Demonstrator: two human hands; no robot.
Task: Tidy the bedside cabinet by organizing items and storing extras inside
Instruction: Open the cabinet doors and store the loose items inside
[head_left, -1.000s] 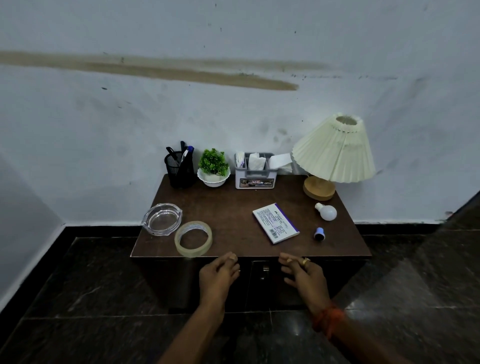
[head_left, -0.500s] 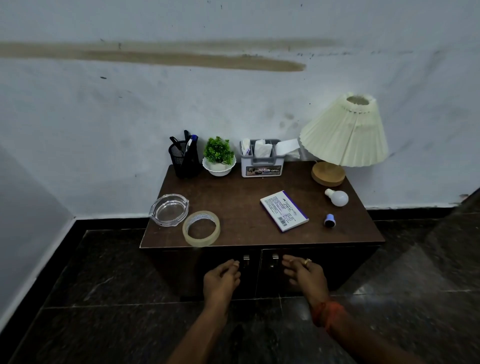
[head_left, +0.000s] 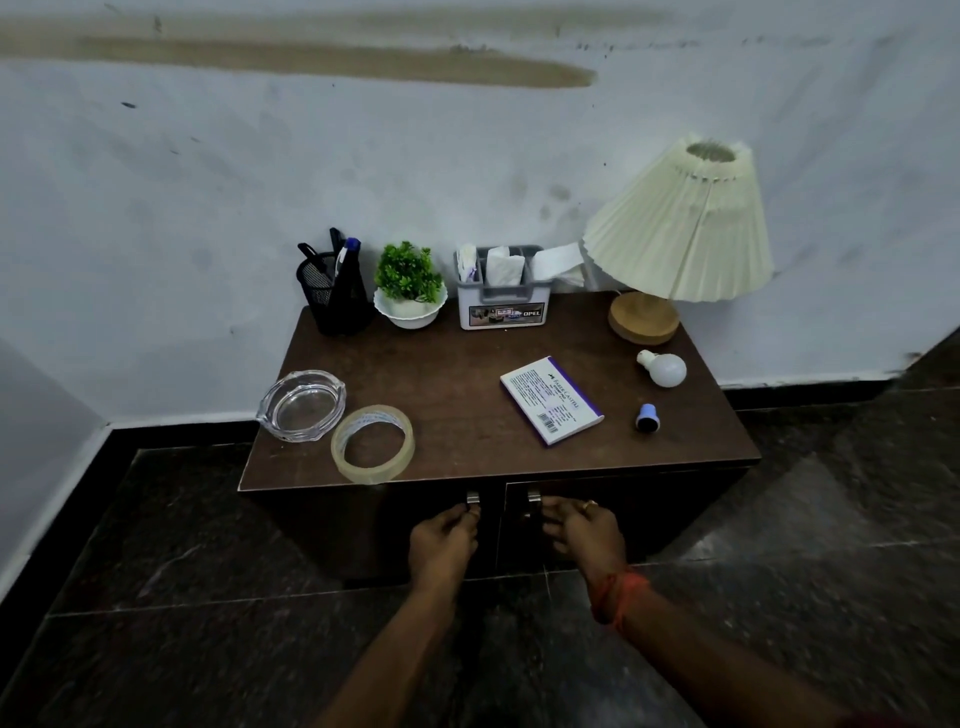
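The fingers (head_left: 470, 514) of the left hand (head_left: 441, 545) are being curled around the small metal left door handle (head_left: 473, 498) of the cabinet, and the fingers (head_left: 556, 512) of the right hand (head_left: 584, 535) are being hooked likewise at the right door handle (head_left: 534, 496); each handle is being gripped near the seam where the two dark doors (head_left: 597, 514) are meeting, and both doors are being kept flush with the cabinet front. A ring is being worn on the right hand, and an orange thread (head_left: 618, 592) is being worn at the right wrist.

Above the hands, the brown top of the bedside cabinet (head_left: 467, 374) is being occupied by loose items. A roll of clear tape (head_left: 372, 450) is lying near the front edge, just beside a glass ashtray (head_left: 301, 405) at the left edge. A white and purple box (head_left: 551, 400) is lying flat right of centre, with a small blue cap-like piece (head_left: 648, 418) and a white bulb (head_left: 663, 368) near the right side. Along the back, by the wall, a black mesh pen holder (head_left: 335, 299), a small green plant in a white bowl (head_left: 410, 291), a grey organiser (head_left: 504, 299) filled with white packets, and a lamp (head_left: 680, 234) with a pleated cream shade on a wooden base are being lined up from left to right.
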